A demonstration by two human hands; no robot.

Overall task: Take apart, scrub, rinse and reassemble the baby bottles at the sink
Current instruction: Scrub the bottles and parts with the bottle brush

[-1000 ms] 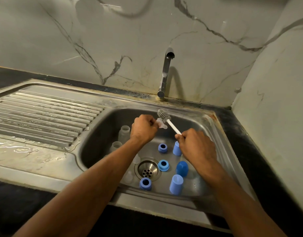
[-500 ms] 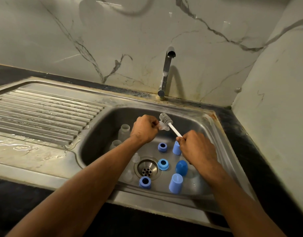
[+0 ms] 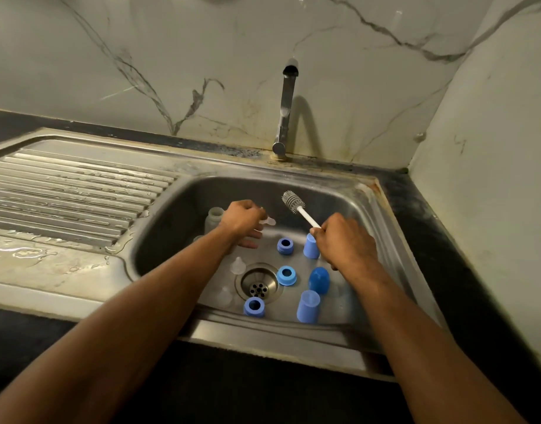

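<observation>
Here the step in hand appears to be scrubbing a clear silicone teat (image 3: 267,222), which the left hand (image 3: 243,220) holds over the sink basin (image 3: 183,228), its fingers curled around the base with the tip pointing right. The right hand (image 3: 344,240) grips the white handle of a small bristle brush (image 3: 293,202), fingers closed around it, with the bristle head raised and just apart from the teat. To scrub well, bring the bristle head to the open base of the teat, insert it, and rotate the brush while the left hand turns the teat the opposite way; grip lightly, since soft silicone will likely collapse under a firm squeeze. Work over the basin so a dropped part lands among the others. Blue collar rings (image 3: 285,246), blue caps (image 3: 308,306), further clear teats (image 3: 238,266) and a clear bottle body (image 3: 214,218) lie on the basin floor around the drain (image 3: 258,286). The tap (image 3: 286,108) shows no running water, so rinsing is judged not yet begun.
</observation>
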